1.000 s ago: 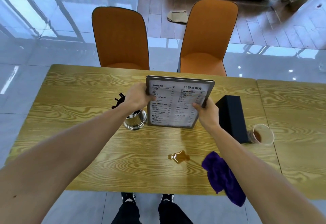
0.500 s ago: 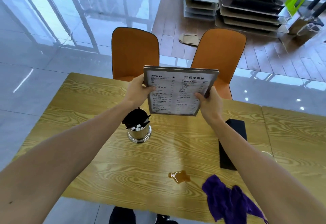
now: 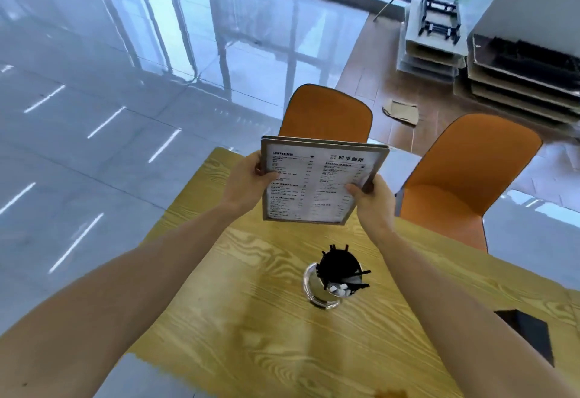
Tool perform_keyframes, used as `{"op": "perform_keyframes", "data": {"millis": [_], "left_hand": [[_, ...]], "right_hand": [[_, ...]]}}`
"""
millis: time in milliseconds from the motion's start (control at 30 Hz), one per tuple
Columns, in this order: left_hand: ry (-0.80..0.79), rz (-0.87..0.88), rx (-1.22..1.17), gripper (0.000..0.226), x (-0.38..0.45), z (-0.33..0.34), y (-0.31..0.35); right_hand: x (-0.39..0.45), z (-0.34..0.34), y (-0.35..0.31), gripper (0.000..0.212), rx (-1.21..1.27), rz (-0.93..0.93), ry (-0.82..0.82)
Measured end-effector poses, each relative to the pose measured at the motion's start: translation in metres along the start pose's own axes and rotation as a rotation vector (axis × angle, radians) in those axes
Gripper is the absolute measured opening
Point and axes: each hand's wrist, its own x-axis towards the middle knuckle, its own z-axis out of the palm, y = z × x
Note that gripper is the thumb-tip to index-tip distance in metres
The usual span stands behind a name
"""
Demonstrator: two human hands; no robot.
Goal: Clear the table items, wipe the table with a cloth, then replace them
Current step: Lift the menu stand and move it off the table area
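Menu: frame centre, lifted clear above the bench.
Left hand: clamped on the menu's left edge.
Right hand: gripping its lower right edge.
Metal cup: lower centre, holding black sticks, possibly stirrers.
Black box: lower right.

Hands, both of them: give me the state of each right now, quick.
Left hand: closed on the left edge of the menu, held clear of the table.
Right hand: closed on the menu's right edge.
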Motion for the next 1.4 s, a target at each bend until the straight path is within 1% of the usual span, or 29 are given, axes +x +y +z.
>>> {"op": "perform_keyframes", "data": {"millis": [167, 300, 467, 567, 867, 1100, 1333, 1400], "left_hand": [[0.070, -0.127, -0.008, 0.023, 0.005, -0.061, -0.060], [0.144, -0.213, -0.033, 0.024, 0.003, -0.097, -0.104], [0.212, -0.286, -0.031, 0.018, 0.005, -0.126, -0.145], [0.250, -0.304, -0.038, 0.021, 0.009, -0.137, -0.164], [0.316, -0.331, -0.014, 0.023, 0.043, -0.164, -0.192], [0.370, -0.376, -0.018, 0.023, 0.056, -0.177, -0.203], [0.380, -0.416, 0.033, 0.020, 0.057, -0.174, -0.204], [0.377, -0.456, 0.036, 0.021, 0.054, -0.168, -0.203]], "right_hand": [[0.007, 0.091, -0.017, 0.019, 0.006, 0.055, -0.116], [0.013, 0.152, -0.029, 0.015, -0.010, 0.031, -0.206], [0.025, 0.209, -0.043, 0.016, -0.005, 0.029, -0.301], [0.035, 0.233, -0.047, 0.017, -0.027, 0.020, -0.349], [0.077, 0.290, -0.070, 0.021, -0.113, -0.056, -0.402], [0.102, 0.320, -0.084, 0.027, -0.132, -0.063, -0.438], [0.103, 0.320, -0.084, 0.031, -0.232, -0.049, -0.487], [0.100, 0.311, -0.084, 0.040, -0.254, -0.031, -0.516]]}}
